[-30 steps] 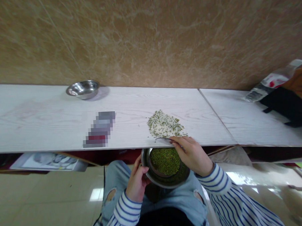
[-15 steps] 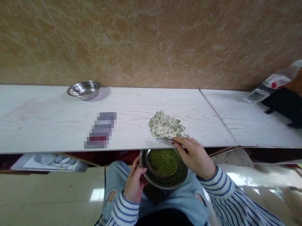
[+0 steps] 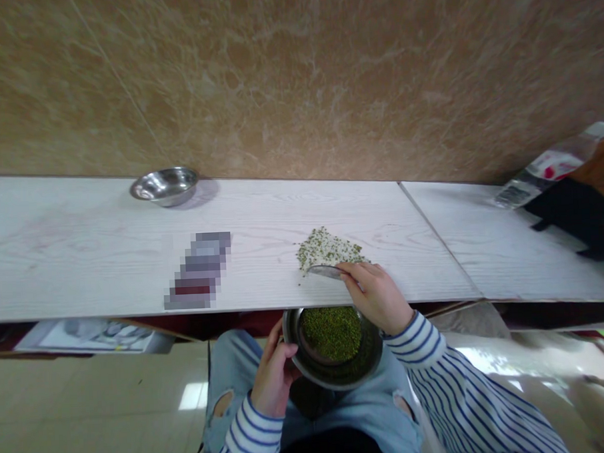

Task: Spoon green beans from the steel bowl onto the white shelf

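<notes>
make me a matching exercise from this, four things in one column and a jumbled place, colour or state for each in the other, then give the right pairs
Things
1. left hand
2. pile
3. bottle
4. right hand

Places, colours, states
A. pinching a metal utensil
B. at the far right of the picture, near the wall
C. gripping a bowl by its rim
D. white and green, mixed

Right pairs
1-C, 2-D, 3-B, 4-A
</notes>
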